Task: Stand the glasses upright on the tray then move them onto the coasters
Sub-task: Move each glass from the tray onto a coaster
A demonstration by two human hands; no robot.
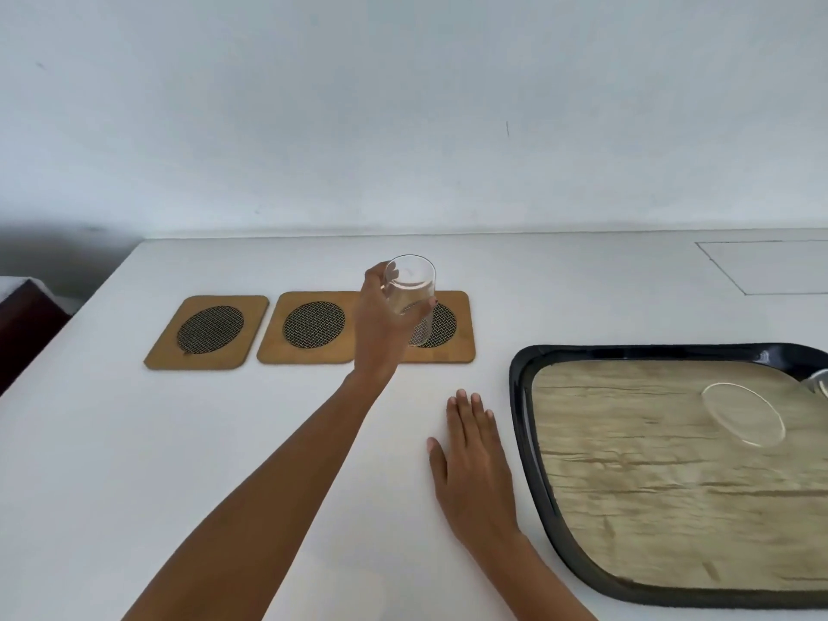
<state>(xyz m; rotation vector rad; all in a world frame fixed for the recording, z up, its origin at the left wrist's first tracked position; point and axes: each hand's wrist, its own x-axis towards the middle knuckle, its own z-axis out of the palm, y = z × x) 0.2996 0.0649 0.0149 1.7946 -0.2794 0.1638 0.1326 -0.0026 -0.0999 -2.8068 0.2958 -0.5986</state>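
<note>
My left hand (pixel 381 324) grips a clear glass (pixel 412 289) upright, over the rightmost of three tan coasters (pixel 461 347) with dark mesh centres; whether its base touches the coaster I cannot tell. The middle coaster (pixel 313 327) and the left coaster (pixel 208 331) are bare. My right hand (pixel 470 459) lies flat on the white table, fingers apart, just left of the tray (pixel 522 419). On the tray, which has a black rim and a wood-grain floor, a second clear glass (pixel 743 414) stands upright. Another glass (pixel 820 380) is cut off by the right frame edge.
The white table meets a white wall at the back. A rectangular inset panel (pixel 770 266) sits in the table's far right corner. A dark red object (pixel 22 320) stands beyond the table's left edge.
</note>
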